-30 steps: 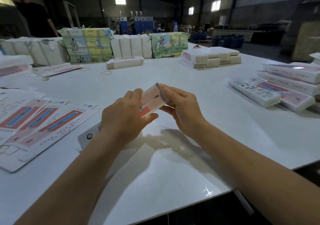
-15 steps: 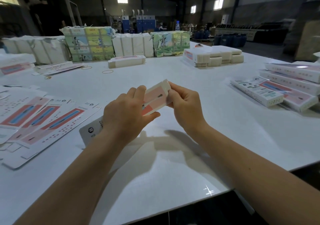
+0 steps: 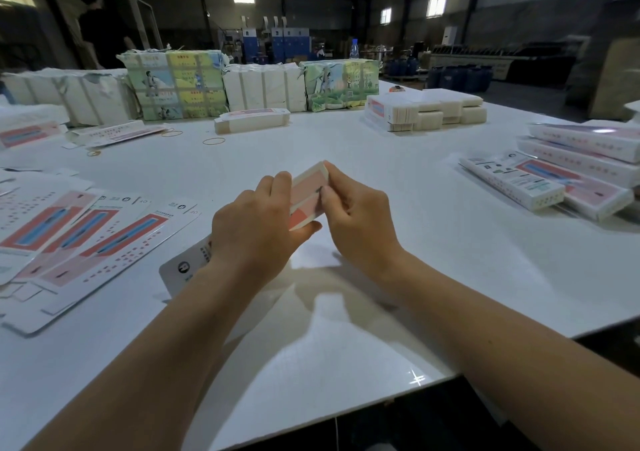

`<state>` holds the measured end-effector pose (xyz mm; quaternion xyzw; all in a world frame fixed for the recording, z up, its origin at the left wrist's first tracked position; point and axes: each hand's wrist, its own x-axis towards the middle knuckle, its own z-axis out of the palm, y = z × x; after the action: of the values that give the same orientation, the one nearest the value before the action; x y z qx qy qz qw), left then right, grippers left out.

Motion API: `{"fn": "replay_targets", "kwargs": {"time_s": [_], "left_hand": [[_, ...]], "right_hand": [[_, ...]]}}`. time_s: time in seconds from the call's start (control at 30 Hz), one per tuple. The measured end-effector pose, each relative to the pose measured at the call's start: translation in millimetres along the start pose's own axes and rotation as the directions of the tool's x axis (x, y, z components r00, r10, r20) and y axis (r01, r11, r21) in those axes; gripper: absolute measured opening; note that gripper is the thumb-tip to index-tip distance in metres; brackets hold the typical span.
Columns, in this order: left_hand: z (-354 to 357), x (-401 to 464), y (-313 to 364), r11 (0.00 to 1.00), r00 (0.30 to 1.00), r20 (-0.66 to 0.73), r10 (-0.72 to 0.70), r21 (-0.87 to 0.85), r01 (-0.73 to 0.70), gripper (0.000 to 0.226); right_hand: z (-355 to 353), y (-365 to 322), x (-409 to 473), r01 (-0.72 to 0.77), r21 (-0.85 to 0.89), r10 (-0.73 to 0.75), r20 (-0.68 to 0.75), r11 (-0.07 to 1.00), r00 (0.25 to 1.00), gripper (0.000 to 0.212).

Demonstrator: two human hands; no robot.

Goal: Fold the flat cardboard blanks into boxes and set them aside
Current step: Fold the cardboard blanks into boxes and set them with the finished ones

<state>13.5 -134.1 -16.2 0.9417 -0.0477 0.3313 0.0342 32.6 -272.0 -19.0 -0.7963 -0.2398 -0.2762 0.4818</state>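
- The long pink-and-white cardboard box (image 3: 309,194) was held above the counter's (image 3: 346,312) middle, far end raised, likely for closing its end flap.
- The left hand (image 3: 254,230) gripped its body to steady it; the right hand (image 3: 358,220) pinched the end.
- Flat pink-printed cardboard blanks (image 3: 86,232) lay fanned by the left edge, within reach; finished white boxes (image 3: 554,180) were stacked at the right edge.

1. There is only one view, from a camera worn on the person's head.
2. It faces forward and tilts down over the white bench (image 3: 346,145), close enough that both forearms fill the lower frame.
3. Its wide angle also takes in the far bench edge and the dim hall beyond, with lines bowed near the borders.
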Motion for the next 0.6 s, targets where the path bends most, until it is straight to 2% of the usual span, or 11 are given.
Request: {"fn": "replay_targets", "kwargs": {"time_s": [0.2,0.3,0.37,0.43,0.53,0.6], "left_hand": [[-3,4,-13,1.0,0.998,0.068,0.001,0.016,-0.002,0.065],[-10,8,-18,0.999,0.995,0.098,0.009,0.048,-0.014,0.067],[-13,10,-21,0.996,0.988,0.151,0.041,0.078,-0.053,0.064],[-16,9,-27,0.991,0.972,0.224,0.076,0.09,-0.098,0.06],[-15,3,-31,0.989,0.925,0.356,0.135,0.014,-0.149,0.062],[-15,3,-31,0.985,0.923,0.353,0.153,0.02,-0.17,0.078]], "right_hand": [[-1,0,2,-0.134,0.138,0.109,0.18,0.981,0.978,0.027],[-4,2,4,-0.116,0.16,0.08,0.219,0.98,0.973,0.053],[-6,6,4,0.028,0.035,-0.036,0.266,0.999,0.963,0.076],[-6,10,5,0.222,-0.122,-0.161,0.381,0.967,0.91,0.084],[0,15,3,0.404,-0.302,-0.205,0.521,0.864,0.828,0.071],[4,16,1,0.425,-0.385,-0.156,0.563,0.819,0.811,0.067]]}}
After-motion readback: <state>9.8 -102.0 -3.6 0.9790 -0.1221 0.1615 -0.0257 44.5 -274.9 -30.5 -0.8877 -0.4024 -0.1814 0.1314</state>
